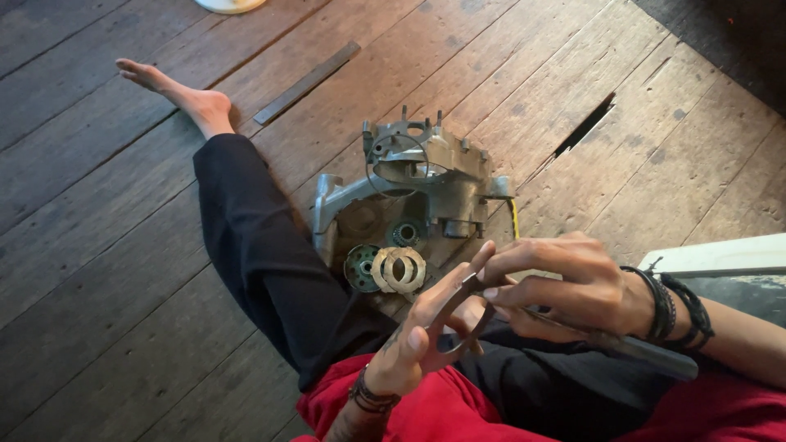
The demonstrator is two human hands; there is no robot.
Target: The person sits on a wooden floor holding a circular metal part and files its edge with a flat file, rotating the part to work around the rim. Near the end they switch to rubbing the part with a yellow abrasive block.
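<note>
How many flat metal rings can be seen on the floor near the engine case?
2 rings: first pale ring and second pale ring overlap beside the round green part, in front of the engine case. The left hand holds another darker ring. More may be hidden.

Rings (399,269) lie on floor (98,245) before engine casing (413,184).

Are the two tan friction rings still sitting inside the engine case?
No: the tan rings lie on the wooden floor in front of the engine case, overlapping each other.
</note>
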